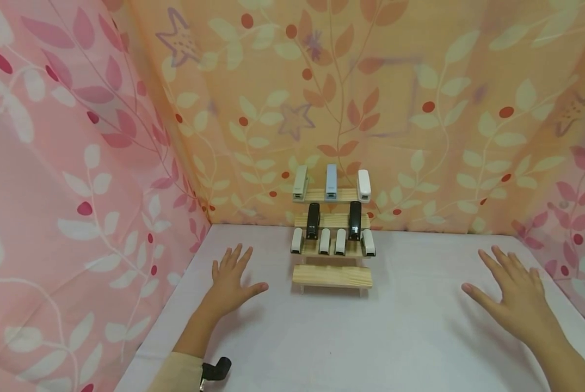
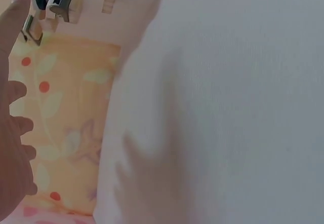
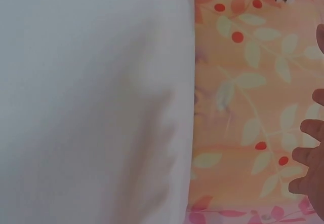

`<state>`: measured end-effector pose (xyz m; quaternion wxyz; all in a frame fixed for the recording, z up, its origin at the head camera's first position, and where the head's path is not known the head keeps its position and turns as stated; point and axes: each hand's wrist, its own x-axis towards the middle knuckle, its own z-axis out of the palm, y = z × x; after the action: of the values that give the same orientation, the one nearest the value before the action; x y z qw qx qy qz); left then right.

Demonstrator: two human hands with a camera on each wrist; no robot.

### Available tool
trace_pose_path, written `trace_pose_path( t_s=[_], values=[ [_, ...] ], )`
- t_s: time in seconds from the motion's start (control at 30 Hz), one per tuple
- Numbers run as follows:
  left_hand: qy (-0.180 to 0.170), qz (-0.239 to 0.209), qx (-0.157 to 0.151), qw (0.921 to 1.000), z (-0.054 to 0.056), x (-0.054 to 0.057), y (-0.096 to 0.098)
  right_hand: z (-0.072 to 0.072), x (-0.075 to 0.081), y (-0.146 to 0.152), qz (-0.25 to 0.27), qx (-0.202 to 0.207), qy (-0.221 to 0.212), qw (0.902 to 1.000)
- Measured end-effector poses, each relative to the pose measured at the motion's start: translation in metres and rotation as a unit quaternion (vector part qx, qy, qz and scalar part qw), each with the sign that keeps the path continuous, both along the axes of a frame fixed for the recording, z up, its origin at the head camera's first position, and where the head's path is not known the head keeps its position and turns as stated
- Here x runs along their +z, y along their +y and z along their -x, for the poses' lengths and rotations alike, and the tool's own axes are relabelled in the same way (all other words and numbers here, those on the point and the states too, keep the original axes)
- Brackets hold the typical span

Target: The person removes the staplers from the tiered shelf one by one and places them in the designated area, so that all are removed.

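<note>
A stepped wooden rack (image 1: 332, 276) stands on the white table, with staplers on its upper steps. Its top step carries a grey-green stapler (image 1: 300, 183), a light blue stapler (image 1: 331, 182) and a white stapler (image 1: 364, 185). One step lower are two black staplers, a left one (image 1: 313, 220) and a right one (image 1: 355, 220). Several small white staplers (image 1: 325, 242) line the step below. To the rack's left, my left hand (image 1: 231, 287) hovers with fingers spread, holding nothing. My right hand (image 1: 515, 296), likewise spread and holding nothing, is farther off on the rack's right.
A white cloth (image 1: 400, 337) covers the table. Behind it hangs an orange leaf-patterned curtain (image 1: 253, 179), with pink patterned cloth (image 1: 96, 228) along the left and more at the right. A black device (image 1: 217, 369) sits at my left wrist. Both hands cast shadows on the table.
</note>
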<state>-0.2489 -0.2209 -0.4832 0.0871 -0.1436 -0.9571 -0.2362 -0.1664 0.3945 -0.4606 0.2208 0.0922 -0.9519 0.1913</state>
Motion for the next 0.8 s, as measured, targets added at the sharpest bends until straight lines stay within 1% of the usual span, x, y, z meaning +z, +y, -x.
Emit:
trace_pose_path(
  t_s=[0.17,0.27,0.33,0.53,0.67,0.8],
  values=[
    [-0.001,-0.033,-0.006,0.9994,0.003,-0.005,0.007,0.005,0.003,-0.006,0.037,0.004,-0.005,0.9993],
    [-0.006,-0.064,-0.014,0.9978,0.004,-0.006,0.012,0.009,0.006,-0.011,0.062,0.004,-0.004,0.9981],
    [-0.016,-0.086,-0.019,0.996,0.003,-0.006,0.016,0.01,0.009,-0.015,0.078,0.006,-0.003,0.9969],
    [-0.036,-0.148,-0.028,0.988,0.003,-0.007,0.028,0.016,0.02,-0.03,0.116,0.009,-0.011,0.9931],
    [-0.046,-0.183,-0.029,0.9816,0.003,-0.007,0.037,0.021,0.027,-0.04,0.13,0.016,-0.016,0.9913],
    [-0.063,-0.221,-0.029,0.9728,0.001,-0.007,0.045,0.026,0.03,-0.05,0.133,0.015,-0.025,0.9907]
  ],
)
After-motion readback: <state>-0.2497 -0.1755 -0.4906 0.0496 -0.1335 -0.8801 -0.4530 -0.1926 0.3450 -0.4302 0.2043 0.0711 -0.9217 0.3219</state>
